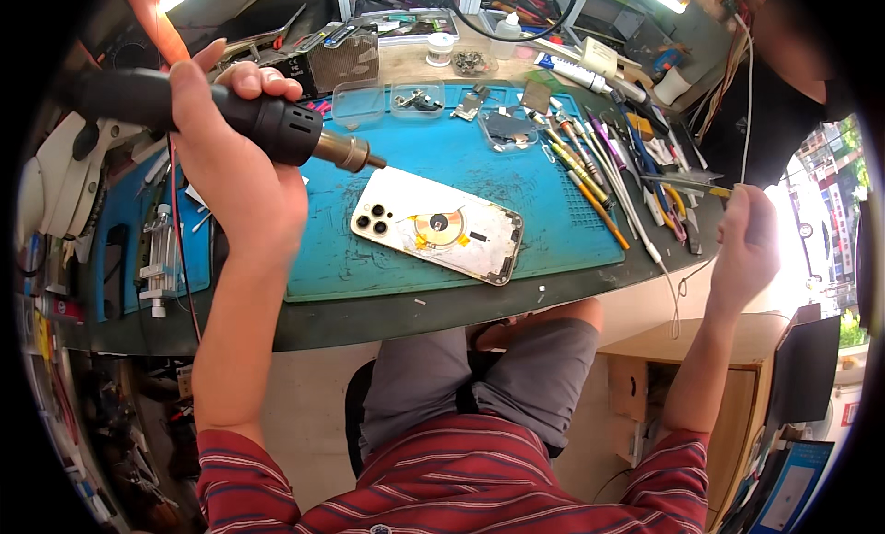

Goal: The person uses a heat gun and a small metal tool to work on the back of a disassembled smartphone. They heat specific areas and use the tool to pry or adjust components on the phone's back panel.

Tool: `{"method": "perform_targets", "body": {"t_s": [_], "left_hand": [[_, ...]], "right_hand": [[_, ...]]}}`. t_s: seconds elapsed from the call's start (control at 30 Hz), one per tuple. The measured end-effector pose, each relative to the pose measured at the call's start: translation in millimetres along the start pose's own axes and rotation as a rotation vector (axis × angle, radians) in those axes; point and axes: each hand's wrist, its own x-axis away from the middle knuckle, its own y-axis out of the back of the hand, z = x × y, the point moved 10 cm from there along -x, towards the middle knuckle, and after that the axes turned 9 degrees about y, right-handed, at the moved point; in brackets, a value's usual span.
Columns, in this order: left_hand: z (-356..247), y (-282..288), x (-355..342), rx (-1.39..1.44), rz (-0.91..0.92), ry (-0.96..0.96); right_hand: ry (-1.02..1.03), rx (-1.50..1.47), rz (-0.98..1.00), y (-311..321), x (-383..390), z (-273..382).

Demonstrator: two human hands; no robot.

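Observation:
My left hand (230, 152) is wrapped round the black handle of a hot air gun (286, 129). The gun's metal nozzle points right and slightly down, just above the upper left end of a smartphone (441, 225). The phone lies tilted on a blue work mat (323, 258), its back showing three camera lenses, a white damaged surface and a round orange coil area. Out at the right, my right hand (749, 244) is closed on a thin pointed metal tool (687, 178) with a yellow part near the fingers. The tool's exact kind is unclear.
Pens, tweezers and pliers (673, 211) crowd the mat's right side. Clear plastic boxes (417, 101) of small parts stand at the back, near a white bottle (507, 29). A metal clamp (160, 258) lies at the left. A person in black (765, 119) is beyond the right corner.

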Motion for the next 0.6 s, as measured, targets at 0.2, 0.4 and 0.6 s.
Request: {"method": "perform_targets", "body": {"t_s": [0.2,0.4,0.6], "left_hand": [[21.0,-11.1,4.5,0.130,0.064,0.046],[55.6,-41.5,27.8,0.034,0.151,0.149],[53.8,-42.7,26.1,-0.048,0.148,0.107]], "right_hand": [[-0.078,-0.226,0.648,-88.2,57.9,37.4],[0.012,-0.238,0.734,-111.2,70.0,59.5],[-0.074,-0.257,0.736,-116.7,65.0,20.6]]}}
